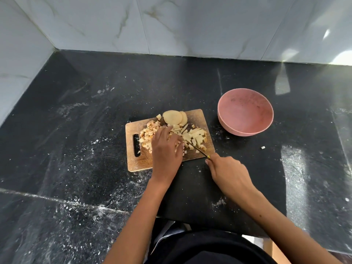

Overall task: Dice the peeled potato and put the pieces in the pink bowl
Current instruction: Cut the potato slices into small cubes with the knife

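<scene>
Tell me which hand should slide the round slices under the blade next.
Left, probably. The left hand rests on the diced potato pieces on the wooden cutting board, near the round potato slices; the right hand grips the thin knife.

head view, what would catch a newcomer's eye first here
Probably the wooden cutting board at centre, heaped with diced potato and a few uncut potato slices at its far edge. The left hand rests on the pieces while the right hand grips a knife. Right of the board sits the empty pink bowl.
</scene>
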A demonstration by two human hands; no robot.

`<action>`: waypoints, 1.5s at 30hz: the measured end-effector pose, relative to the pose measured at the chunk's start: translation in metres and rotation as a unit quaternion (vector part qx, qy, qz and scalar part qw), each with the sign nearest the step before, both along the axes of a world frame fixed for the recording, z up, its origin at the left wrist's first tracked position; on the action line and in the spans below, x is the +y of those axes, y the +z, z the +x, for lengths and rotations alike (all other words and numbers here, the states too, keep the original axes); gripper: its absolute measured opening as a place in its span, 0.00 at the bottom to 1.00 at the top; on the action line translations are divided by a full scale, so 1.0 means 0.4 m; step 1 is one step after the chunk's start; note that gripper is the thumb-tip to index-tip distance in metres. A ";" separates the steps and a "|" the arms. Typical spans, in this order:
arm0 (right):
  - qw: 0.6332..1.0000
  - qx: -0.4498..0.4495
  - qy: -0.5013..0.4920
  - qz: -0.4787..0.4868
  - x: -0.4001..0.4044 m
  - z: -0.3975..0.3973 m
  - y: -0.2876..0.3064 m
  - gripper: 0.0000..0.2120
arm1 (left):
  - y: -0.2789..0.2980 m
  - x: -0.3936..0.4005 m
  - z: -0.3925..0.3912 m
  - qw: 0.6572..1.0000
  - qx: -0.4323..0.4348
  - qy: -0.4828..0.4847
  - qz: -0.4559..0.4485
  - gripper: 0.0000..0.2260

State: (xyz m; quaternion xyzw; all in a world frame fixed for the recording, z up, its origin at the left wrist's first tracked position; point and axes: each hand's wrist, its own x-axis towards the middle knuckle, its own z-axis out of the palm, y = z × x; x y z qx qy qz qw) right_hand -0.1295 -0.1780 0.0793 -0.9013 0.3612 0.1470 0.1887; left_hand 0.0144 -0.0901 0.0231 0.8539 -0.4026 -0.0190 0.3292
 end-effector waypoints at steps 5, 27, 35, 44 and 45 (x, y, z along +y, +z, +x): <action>0.997 0.001 0.049 -0.053 -0.043 0.019 0.041 0.16 | 0.034 0.004 0.042 0.983 -0.072 -0.153 0.065 0.16; 0.950 -0.258 -0.161 0.068 -0.080 0.102 -0.065 0.12 | 0.065 -0.160 0.088 0.975 -0.082 -0.009 0.204 0.10; 0.966 -0.227 -0.116 0.046 -0.106 0.144 -0.094 0.11 | 0.066 -0.176 0.092 0.964 -0.091 -0.069 0.239 0.10; 0.954 -0.258 -0.101 0.112 -0.126 0.179 -0.103 0.08 | 0.064 -0.128 0.077 0.986 -0.055 -0.052 0.147 0.05; 0.948 -0.275 -0.095 0.126 -0.128 0.179 -0.101 0.08 | 0.065 -0.117 0.076 0.992 -0.029 -0.033 0.119 0.04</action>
